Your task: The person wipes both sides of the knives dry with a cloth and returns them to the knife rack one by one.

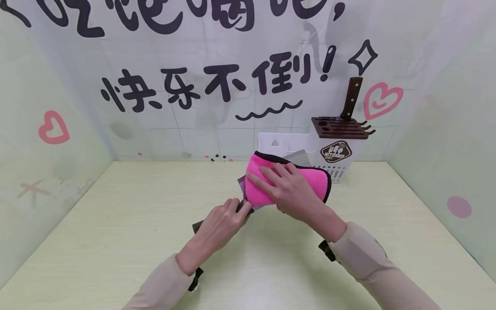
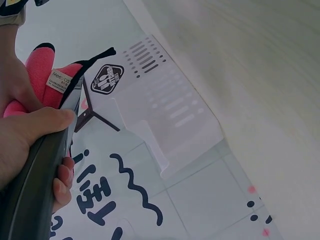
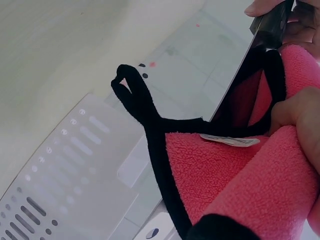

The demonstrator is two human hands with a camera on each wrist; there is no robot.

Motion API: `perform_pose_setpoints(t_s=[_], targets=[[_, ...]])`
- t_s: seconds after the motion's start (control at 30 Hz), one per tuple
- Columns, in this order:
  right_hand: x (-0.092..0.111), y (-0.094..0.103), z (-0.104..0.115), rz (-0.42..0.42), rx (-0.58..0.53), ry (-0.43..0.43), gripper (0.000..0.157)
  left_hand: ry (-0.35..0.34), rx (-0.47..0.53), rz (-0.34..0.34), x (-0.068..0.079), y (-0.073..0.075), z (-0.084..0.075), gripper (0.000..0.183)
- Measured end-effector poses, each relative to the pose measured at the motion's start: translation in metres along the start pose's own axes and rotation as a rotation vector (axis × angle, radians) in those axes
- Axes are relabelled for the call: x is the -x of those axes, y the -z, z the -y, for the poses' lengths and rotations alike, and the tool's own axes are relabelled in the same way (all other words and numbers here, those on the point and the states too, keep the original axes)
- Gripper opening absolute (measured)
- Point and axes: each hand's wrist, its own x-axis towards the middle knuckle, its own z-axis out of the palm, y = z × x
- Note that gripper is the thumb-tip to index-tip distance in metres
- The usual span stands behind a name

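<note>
My left hand [image 1: 222, 221] grips the dark handle of a broad-bladed kitchen knife [image 1: 300, 158], held above the table. In the left wrist view the thumb lies along the top of the knife handle [image 2: 35, 175], with fingers curled beneath. My right hand [image 1: 290, 191] holds a pink cleaning cloth [image 1: 317, 181] with black edging against the blade. Most of the blade is hidden by the cloth; a grey part shows above it. In the right wrist view the pink cloth [image 3: 240, 175] is bunched under the fingers, its black hanging loop sticking out.
A white knife holder [image 1: 335, 165] with a brown slotted top stands at the back right. Another knife's brown handle [image 1: 351, 99] sticks up from it. Behind the pale table [image 1: 155, 215] is a wall with printed black lettering; side walls stand left and right.
</note>
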Motion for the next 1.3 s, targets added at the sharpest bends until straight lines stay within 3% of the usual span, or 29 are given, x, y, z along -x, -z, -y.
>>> perform_pose_setpoints(t_s=[0.37,0.73,1.3], targets=[[0.002,-0.001,-0.002,-0.017,-0.029,0.061,0.062,0.001,-0.003,-0.007,0.0,-0.001,-0.001,0.027],[0.007,-0.002,-0.003,-0.022,-0.031,0.082,0.06,0.007,-0.013,-0.003,0.001,-0.002,0.001,0.03],[0.018,-0.006,-0.018,0.01,-0.053,-0.027,0.073,0.016,-0.019,-0.016,0.004,-0.001,0.002,0.032]])
